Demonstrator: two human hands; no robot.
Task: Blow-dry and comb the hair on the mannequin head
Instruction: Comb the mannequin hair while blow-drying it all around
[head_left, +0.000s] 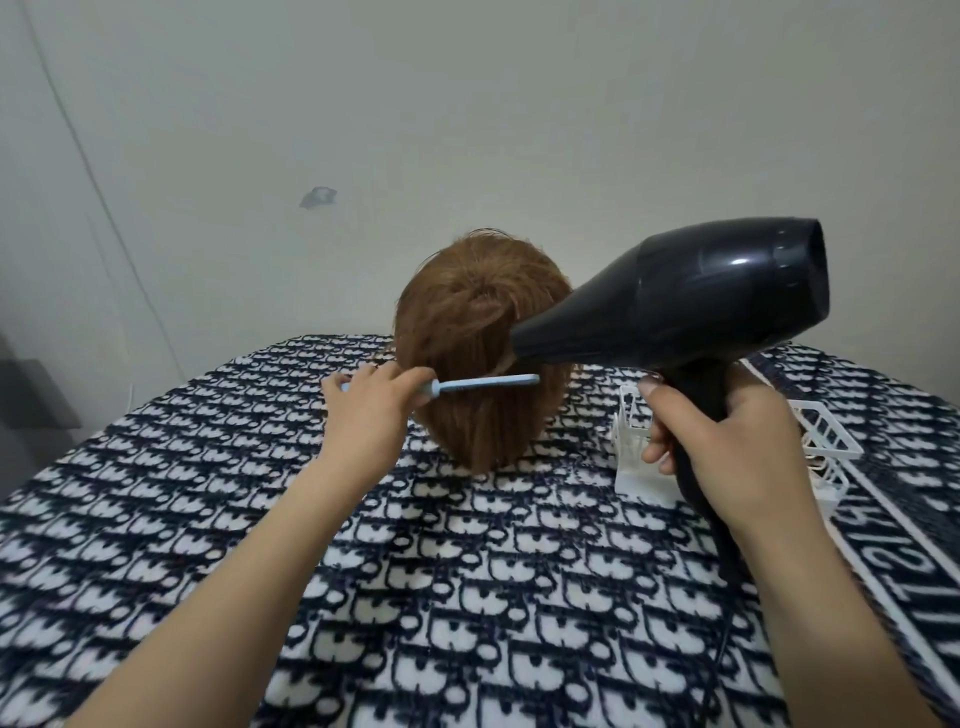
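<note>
**Mannequin head with short auburn synthetic hair** (483, 338): stands upright on a black-and-white patterned fleece cloth (467, 597), with the back of the head toward the wearer.

**Step in hand, as judged:** combing the back section under the airflow.

**To do it well:** draw the slim light-blue plastic comb (483, 383) downward with the lie of the hair. Let the nozzle follow the teeth, just off the strands and never parked on one spot.

**Comb:** lies crosswise in the back hair; the left hand (371, 410) pinches its handle.

**Black plastic hair dryer** (691, 296): nozzle just beside the head's right side; the right hand (727, 441) wraps its handle.

**Position:** the head sits between the hands and beyond both.

**White plastic lattice basket** (831, 434): behind the right hand; contents unclear.
</note>
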